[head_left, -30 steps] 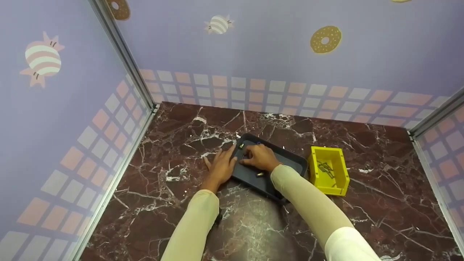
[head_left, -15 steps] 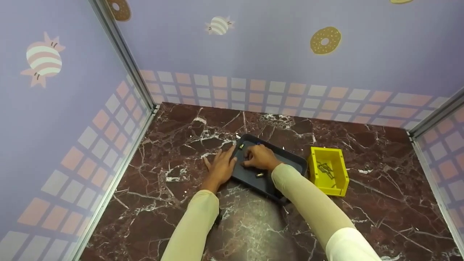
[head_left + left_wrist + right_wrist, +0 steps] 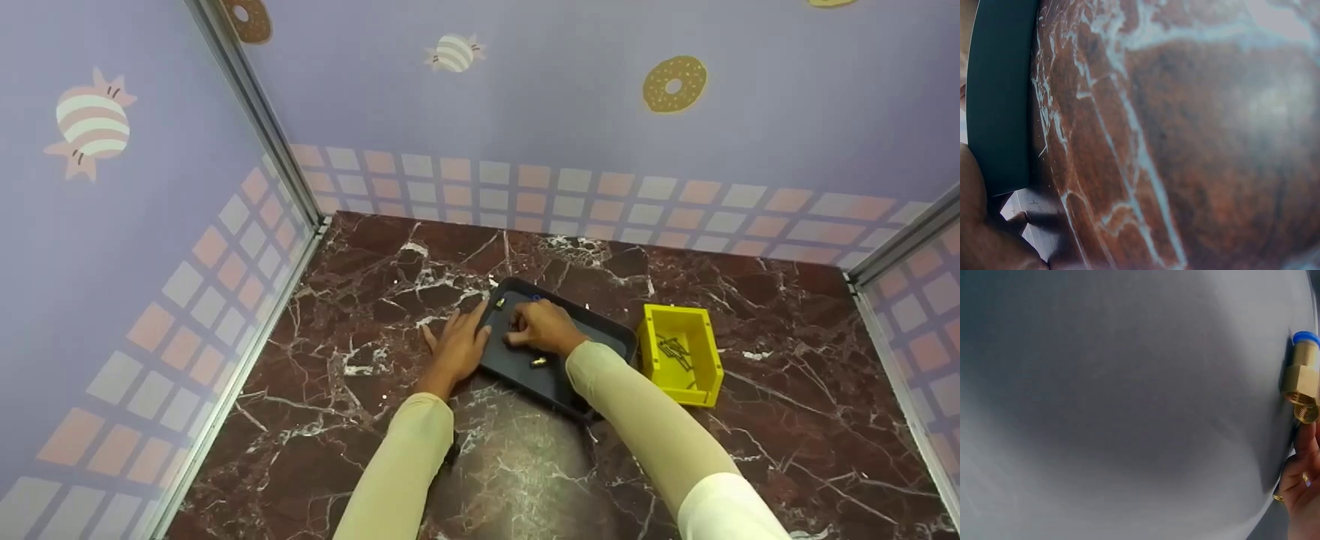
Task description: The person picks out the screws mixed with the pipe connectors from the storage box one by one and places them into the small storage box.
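In the head view, my left hand (image 3: 455, 351) rests against the left edge of a shallow black tray (image 3: 622, 335), fingers extended along its rim. Over the tray, my right hand (image 3: 546, 327) has its fingers curled in a pinch. The right wrist view shows a bit of brass and blue between those fingers; most of this small fitting is hidden. A brass push-in fitting with a blue collar (image 3: 1301, 371) lies near the hand, a threaded brass end (image 3: 1306, 413) beside it. In the head view, one brass fitting (image 3: 538, 362) lies below my right hand and another (image 3: 500, 304) at the tray's upper left.
A yellow bin (image 3: 706, 352) with several dark screws (image 3: 674, 350) stands just right of the tray. A blue ring (image 3: 536, 298) shows behind my right hand. Patterned walls (image 3: 585, 90) enclose the marbled table (image 3: 420, 285) at the back and sides.
My right hand has shifted slightly to the right, its fingers changing their pinch a little. More of the brass fitting below it shows. The left hand and the tray keep their places.
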### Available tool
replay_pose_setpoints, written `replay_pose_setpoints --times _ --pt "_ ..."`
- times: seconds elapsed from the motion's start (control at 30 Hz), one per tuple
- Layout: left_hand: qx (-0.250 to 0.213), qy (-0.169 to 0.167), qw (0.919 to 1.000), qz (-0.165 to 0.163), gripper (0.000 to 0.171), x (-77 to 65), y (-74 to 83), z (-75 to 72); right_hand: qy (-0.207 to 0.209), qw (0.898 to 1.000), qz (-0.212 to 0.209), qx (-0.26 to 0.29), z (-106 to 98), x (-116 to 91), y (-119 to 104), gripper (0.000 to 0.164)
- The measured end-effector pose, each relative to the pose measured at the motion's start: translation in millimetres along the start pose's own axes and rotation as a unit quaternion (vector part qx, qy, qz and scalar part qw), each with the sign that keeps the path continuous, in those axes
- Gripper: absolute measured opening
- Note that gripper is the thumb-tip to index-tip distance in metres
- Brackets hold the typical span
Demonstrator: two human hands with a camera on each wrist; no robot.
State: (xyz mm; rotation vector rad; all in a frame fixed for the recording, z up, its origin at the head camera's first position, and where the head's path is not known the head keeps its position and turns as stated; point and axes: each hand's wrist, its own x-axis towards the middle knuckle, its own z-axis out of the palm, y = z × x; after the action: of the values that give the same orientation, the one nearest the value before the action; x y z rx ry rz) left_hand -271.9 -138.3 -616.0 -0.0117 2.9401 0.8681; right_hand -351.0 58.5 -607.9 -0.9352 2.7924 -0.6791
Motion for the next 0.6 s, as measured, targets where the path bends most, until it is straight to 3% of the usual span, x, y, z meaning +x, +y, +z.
replay_pose_setpoints --times 0.23,0.6 --pt "-0.004 0.005 1.0 0.004 0.055 0.5 1.1 0.7 0.012 1.0 -0.009 0.002 -7.1 -3.0 3.4 0.035" --pt "0.001 0.005 1.0 0.003 0.056 1.0 -0.7 0.7 0.049 0.996 0.012 0.074 -33.9 -23.2 9.8 0.029"
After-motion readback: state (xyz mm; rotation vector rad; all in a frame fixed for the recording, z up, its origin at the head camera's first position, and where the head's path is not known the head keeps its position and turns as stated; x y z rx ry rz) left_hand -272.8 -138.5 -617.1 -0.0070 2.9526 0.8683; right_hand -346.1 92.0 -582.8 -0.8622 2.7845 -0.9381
